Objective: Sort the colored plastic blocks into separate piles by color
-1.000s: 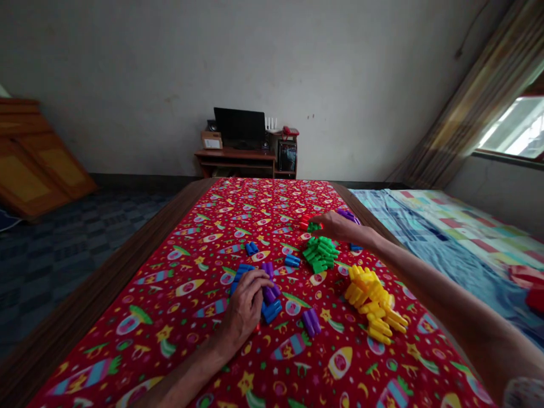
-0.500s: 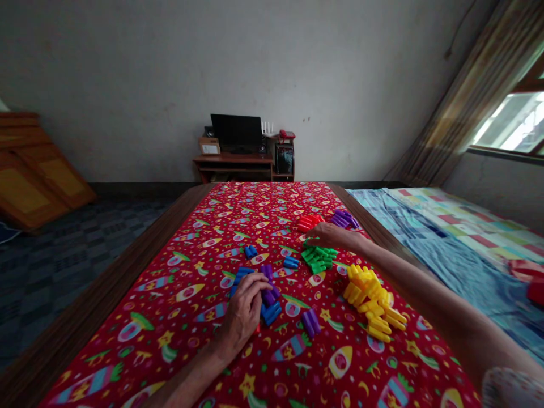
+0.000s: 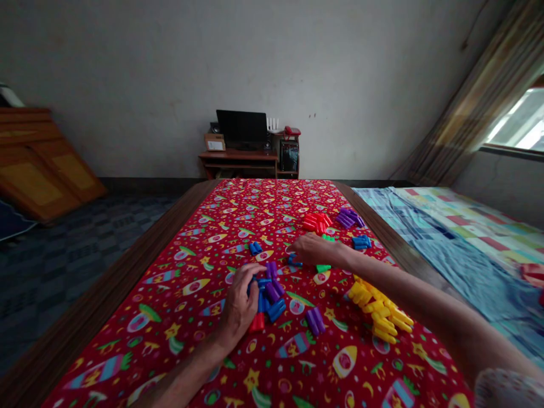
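Small plastic toy blocks, shaped like joined tubes, lie on a red patterned cloth. My left hand rests at the left side of a mixed heap, its fingers curved and its thumb apart. That heap holds blue blocks, purple blocks and a red block below the thumb. Farther forward, my right hand reaches down with its fingertips closed at a single blue block. Green blocks are mostly hidden behind that hand and forearm.
Yellow blocks are piled beneath the right forearm. Red blocks, purple blocks and a blue group sit toward the far right. One blue piece and a purple piece lie singly. A bed adjoins the table.
My right hand has moved left from above the green blocks to the single blue block. The blue group at the right edge now shows. My left hand has drawn back slightly, uncovering the red block.
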The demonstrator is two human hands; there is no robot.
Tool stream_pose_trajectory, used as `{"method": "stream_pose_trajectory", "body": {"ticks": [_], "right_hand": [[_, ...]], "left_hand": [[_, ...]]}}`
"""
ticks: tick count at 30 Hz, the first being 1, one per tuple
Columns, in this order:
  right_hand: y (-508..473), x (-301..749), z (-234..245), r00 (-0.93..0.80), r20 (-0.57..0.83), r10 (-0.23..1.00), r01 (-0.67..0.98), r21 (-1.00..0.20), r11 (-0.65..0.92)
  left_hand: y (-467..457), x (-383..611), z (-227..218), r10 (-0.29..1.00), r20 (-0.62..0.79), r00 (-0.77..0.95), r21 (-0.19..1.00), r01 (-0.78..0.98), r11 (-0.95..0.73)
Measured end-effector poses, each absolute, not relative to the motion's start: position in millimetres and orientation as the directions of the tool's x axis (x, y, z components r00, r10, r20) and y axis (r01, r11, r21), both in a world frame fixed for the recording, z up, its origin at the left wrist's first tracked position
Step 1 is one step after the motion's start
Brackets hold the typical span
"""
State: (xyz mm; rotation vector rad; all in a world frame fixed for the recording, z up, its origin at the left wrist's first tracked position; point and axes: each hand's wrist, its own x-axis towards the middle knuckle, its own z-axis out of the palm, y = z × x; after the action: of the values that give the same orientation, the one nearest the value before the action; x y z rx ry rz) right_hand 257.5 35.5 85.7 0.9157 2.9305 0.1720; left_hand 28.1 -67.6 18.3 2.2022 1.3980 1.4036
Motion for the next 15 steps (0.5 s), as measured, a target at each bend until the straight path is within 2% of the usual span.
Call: {"method": "stream_pose_trajectory", "body": {"ticks": [3,5,7,10,15], "right_hand": [[20.7,241.9,72.5,-0.852,-0.071,0.519,0.496,0.210,0.843],[18.6,238.3,70.8,-0.856,-0.054,0.514,0.498,0.184,0.848],[23.1,241.3,76.3,-0.840,0.011,0.542,0.540,0.114,0.834],[36.4,259.8,93.9,-0.766,0.180,0.617,0.623,-0.026,0.781],[56.6,320.5,126.6,-0.532,0.370,0.762,0.717,-0.282,0.637]], "left_hand": [[-64.2,24.0,15.8,0.800,0.598,0.047,0.605,0.629,-0.489],[-63.6,23.8,13.7,0.802,0.597,0.030,0.613,0.628,-0.480],[-64.0,24.8,12.6,0.795,0.605,0.036,0.607,0.626,-0.490],[-64.7,25.8,13.0,0.792,0.607,0.060,0.593,0.629,-0.503],[-63.3,24.7,13.0,0.789,0.611,0.066,0.584,0.635,-0.506]]}}
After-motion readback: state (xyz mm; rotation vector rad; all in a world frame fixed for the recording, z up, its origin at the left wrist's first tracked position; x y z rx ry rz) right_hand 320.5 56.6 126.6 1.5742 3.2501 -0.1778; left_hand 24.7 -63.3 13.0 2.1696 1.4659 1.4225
